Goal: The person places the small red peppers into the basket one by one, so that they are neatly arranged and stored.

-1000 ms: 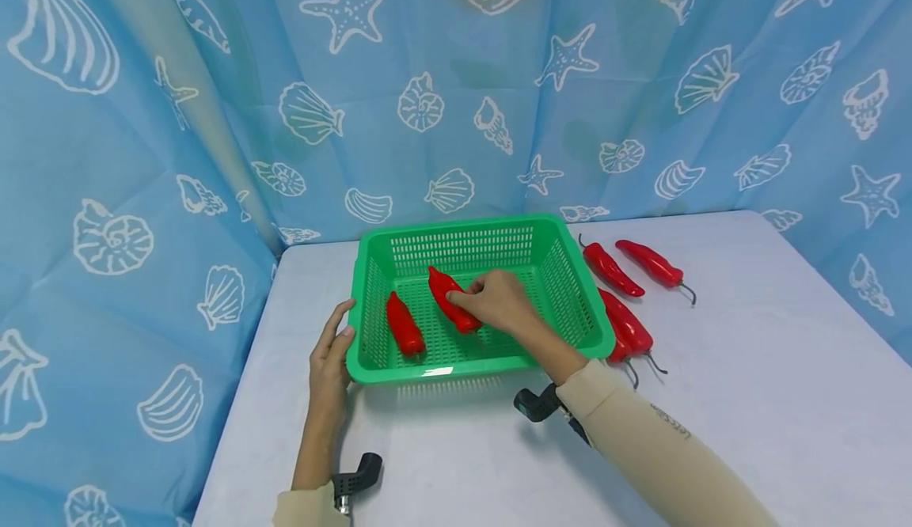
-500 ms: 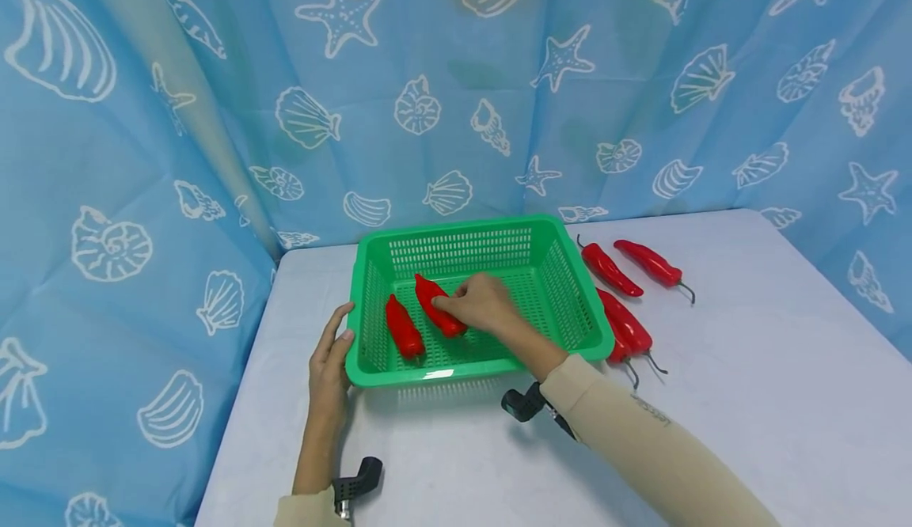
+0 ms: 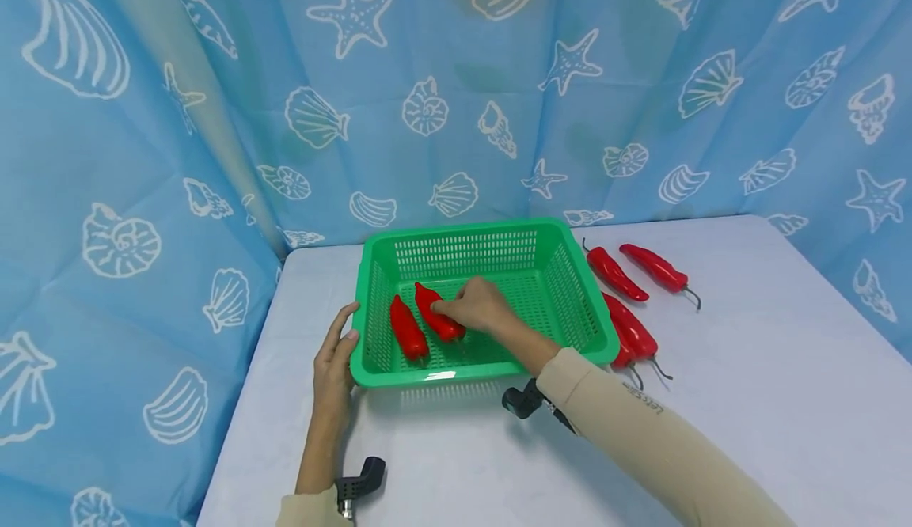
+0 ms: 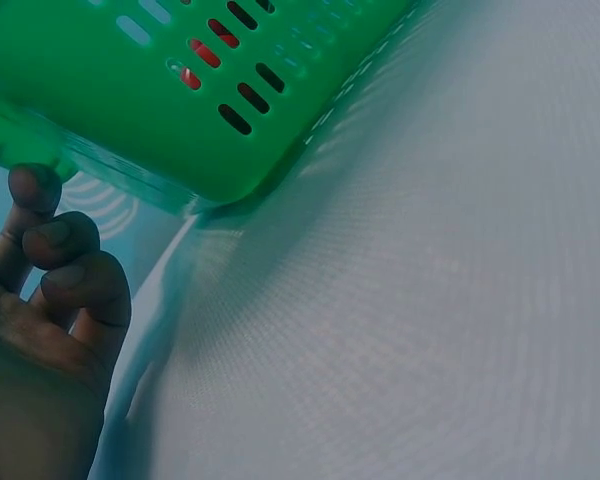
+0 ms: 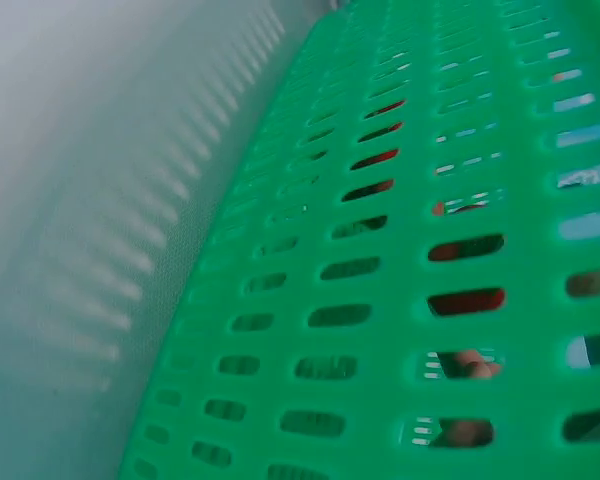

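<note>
In the head view, my right hand reaches into the green plastic basket and pinches a red pepper by its side, low over the basket floor. A second red pepper lies just to its left, roughly parallel. My left hand rests its fingertips against the basket's left rim. In the left wrist view, the fingers of this left hand are loosely bent, one tip at the underside of the rim. Only slivers of the right hand show through the basket wall in the right wrist view.
Right of the basket, a pepper and another pepper lie on the white tablecloth. Nearer me, a further pepper overlaps one partly hidden by the basket. A blue shell-print curtain hangs behind the table.
My right hand has moved left and slightly lower with the pepper, bringing it beside the other pepper in the basket. The left hand has stayed at the rim.
</note>
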`<state>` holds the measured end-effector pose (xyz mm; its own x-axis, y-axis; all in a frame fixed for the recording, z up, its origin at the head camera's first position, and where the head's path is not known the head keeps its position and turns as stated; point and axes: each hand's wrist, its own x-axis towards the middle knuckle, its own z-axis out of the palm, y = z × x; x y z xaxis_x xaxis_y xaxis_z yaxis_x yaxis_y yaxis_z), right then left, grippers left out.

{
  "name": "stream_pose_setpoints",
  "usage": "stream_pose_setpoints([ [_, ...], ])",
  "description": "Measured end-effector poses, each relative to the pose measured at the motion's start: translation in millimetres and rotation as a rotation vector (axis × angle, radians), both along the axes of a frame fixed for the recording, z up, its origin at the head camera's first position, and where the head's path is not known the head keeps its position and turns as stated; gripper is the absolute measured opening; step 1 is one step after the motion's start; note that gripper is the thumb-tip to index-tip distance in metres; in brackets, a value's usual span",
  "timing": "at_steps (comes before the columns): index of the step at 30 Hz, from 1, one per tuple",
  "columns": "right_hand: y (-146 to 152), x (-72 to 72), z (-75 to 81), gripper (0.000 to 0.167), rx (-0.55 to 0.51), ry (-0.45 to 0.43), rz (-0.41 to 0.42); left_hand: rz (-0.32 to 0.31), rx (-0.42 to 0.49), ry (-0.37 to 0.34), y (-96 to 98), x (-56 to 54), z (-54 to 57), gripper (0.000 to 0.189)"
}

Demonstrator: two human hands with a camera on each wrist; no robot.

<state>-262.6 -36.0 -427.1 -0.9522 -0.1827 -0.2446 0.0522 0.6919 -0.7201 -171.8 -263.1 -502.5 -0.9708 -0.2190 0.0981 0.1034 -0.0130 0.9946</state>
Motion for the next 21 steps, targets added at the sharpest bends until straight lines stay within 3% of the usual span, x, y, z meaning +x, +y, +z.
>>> stream_pose_setpoints([
  [13,-6.1,-3.6,-7.5,0.059,0.129,-0.013,-0.008,0.003,-0.011,-0.003,2.5,-0.4,2.2,0.039],
  [21,-6.5,-3.2,-9.8,0.056,0.137,-0.055,0.029,0.008,-0.013,0.007,2.3,0.9,2.9,0.039],
])
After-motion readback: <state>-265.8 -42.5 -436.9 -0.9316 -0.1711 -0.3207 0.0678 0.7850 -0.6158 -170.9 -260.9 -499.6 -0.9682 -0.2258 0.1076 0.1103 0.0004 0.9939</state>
